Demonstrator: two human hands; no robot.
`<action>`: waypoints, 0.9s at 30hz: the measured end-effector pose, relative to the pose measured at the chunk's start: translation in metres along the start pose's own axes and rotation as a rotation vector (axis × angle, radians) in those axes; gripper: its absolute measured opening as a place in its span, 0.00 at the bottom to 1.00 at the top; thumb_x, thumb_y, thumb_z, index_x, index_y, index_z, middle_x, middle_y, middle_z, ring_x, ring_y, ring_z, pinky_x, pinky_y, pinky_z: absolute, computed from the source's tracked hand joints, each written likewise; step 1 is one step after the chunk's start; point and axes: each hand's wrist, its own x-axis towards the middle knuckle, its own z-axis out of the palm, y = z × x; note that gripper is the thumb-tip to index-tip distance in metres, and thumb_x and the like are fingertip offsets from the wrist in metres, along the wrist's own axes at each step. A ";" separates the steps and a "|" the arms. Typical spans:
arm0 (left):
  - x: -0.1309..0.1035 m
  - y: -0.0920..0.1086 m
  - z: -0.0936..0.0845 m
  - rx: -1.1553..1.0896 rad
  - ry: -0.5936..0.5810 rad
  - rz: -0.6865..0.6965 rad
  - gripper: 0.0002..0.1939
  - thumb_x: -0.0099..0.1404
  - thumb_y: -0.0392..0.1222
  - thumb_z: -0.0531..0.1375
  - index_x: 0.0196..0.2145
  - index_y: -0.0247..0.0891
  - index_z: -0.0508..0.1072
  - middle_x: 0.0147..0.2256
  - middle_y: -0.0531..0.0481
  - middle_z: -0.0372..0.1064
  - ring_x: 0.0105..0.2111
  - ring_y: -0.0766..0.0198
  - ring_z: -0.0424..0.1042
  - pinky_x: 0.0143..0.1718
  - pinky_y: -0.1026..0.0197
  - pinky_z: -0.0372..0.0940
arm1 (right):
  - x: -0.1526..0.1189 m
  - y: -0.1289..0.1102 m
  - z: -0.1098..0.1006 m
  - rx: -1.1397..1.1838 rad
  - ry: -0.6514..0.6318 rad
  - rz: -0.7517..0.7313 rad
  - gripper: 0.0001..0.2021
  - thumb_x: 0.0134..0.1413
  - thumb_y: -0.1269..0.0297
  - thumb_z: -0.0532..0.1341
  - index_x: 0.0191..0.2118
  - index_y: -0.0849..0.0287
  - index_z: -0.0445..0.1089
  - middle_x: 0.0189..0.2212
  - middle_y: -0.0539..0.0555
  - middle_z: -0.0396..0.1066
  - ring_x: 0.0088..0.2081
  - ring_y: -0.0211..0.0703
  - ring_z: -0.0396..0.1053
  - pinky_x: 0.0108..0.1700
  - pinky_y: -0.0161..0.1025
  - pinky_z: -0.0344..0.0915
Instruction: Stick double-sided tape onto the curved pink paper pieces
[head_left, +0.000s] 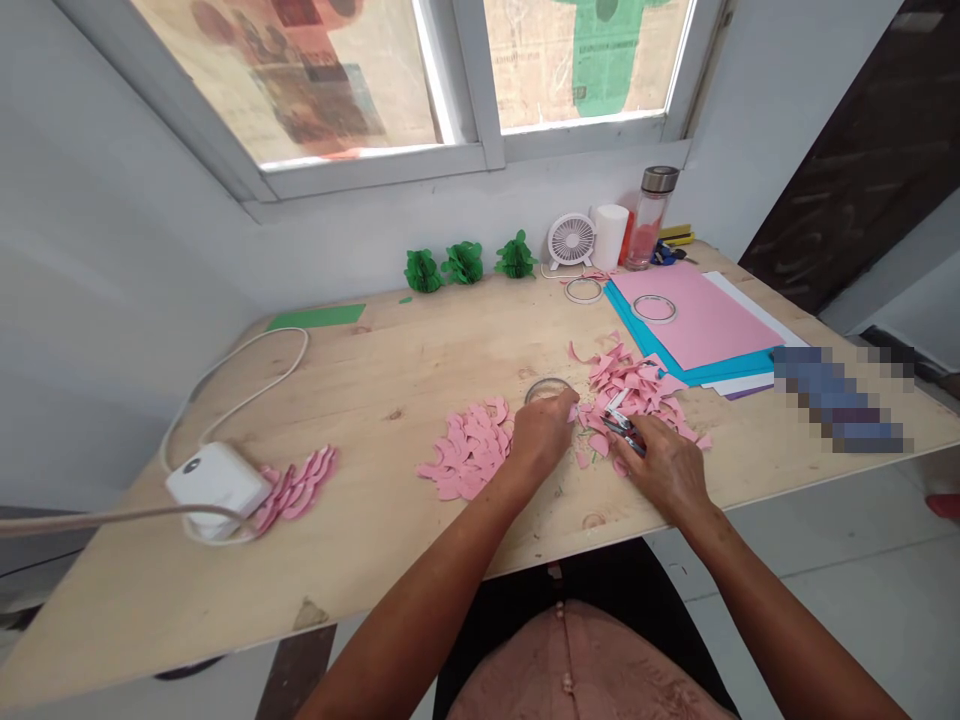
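My left hand [546,430] is closed in a pinch, with a small pink paper piece [574,412] showing at its fingertips. Beside it, my right hand [667,465] grips a small silver and dark metal hand tool [622,425], whose exact kind I cannot make out. Beyond the tool lies a loose heap of pink paper scraps [637,385]. To the left of my left hand is a pile of curved pink paper cutouts [469,450]. A roll of tape [549,388] lies just behind my left hand, partly covered by it.
Pink sheets [705,320] over blue and white ones lie at the right, bearing a tape ring [655,309]. A fan [571,240], a bottle [649,225] and green paper shapes [463,263] line the wall. A white box [217,490] with a cable stands left.
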 end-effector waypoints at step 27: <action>0.006 0.010 -0.006 -0.542 0.034 -0.047 0.11 0.59 0.36 0.56 0.37 0.36 0.77 0.24 0.52 0.70 0.24 0.67 0.67 0.26 0.66 0.61 | -0.001 -0.003 -0.001 0.028 0.029 -0.022 0.15 0.56 0.51 0.56 0.36 0.58 0.71 0.29 0.53 0.74 0.28 0.42 0.67 0.26 0.35 0.48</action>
